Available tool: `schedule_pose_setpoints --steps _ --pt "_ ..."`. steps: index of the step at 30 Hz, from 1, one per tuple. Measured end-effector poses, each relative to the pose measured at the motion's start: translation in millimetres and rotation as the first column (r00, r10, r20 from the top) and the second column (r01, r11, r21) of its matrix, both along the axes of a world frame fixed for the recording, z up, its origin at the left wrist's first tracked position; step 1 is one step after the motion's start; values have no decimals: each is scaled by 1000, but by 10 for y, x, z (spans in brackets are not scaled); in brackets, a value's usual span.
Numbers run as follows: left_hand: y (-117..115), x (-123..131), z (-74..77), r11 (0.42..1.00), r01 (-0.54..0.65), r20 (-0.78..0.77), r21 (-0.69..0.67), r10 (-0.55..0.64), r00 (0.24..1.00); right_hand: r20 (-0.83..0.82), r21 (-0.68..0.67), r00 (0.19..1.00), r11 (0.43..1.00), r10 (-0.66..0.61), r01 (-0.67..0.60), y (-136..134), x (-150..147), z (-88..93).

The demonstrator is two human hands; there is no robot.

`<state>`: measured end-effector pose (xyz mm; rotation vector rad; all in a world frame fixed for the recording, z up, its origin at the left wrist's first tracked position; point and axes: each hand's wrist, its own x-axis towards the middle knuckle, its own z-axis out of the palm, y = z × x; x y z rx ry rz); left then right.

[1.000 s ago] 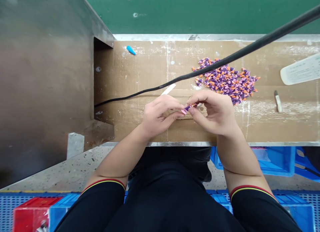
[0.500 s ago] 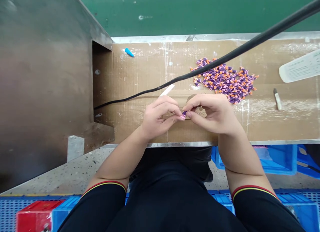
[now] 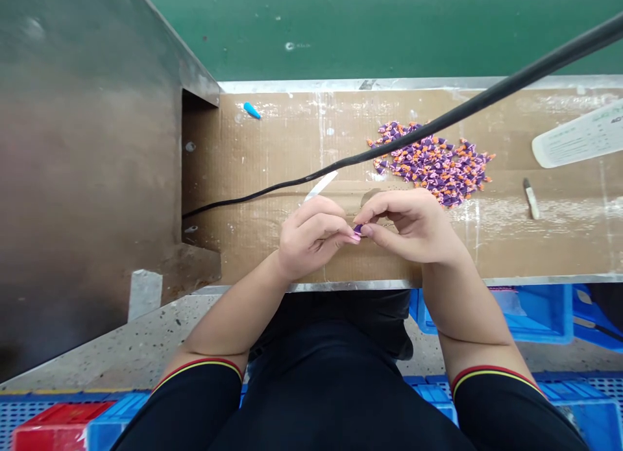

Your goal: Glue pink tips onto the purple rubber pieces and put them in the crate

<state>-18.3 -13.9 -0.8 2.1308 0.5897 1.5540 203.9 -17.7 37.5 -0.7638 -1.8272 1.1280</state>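
Between my fingertips, near the front edge of the cardboard-covered bench, is a tiny purple and pink piece [image 3: 357, 230]. My left hand [image 3: 316, 235] pinches its pink end, while thumb and forefinger of my right hand [image 3: 413, 225] close on the purple end. Fingertips cover much of it, so its exact kind cannot be made out. Behind my right hand lies a pile of small purple, pink and orange figures [image 3: 438, 165]. A white strip [image 3: 321, 185] rests on the cardboard just beyond my left hand.
A black cable [image 3: 370, 154] crosses above the bench [image 3: 272, 237] from a metal housing [image 3: 92, 178] at left. A blue tapered piece [image 3: 252, 110] lies at the back. On the right are a small brush-like tool [image 3: 531, 198] and a white plastic container [image 3: 579, 136]. Blue bins [image 3: 540, 315] stand below.
The whole view has shifted slightly. Both hands keep pinching the small piece at almost the same spot, with only slight finger movement.
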Motion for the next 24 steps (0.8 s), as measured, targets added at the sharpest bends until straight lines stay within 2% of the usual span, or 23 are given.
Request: schedule_pose_setpoints --steps 4,12,20,24 --pt "-1 4 -3 1000 0 3 28 0 1000 -26 -17 1000 1000 3 -3 4 -4 1" --pt "-23 12 8 992 -37 -20 118 40 999 -79 -193 995 978 60 -74 38 11 -9" --pt "-40 -15 -5 994 -42 -38 104 47 998 -82 -192 994 977 74 -89 30 22 -29" --pt "-34 -10 -1 996 -39 -43 75 43 998 -39 -171 999 984 34 -40 33 27 -43"
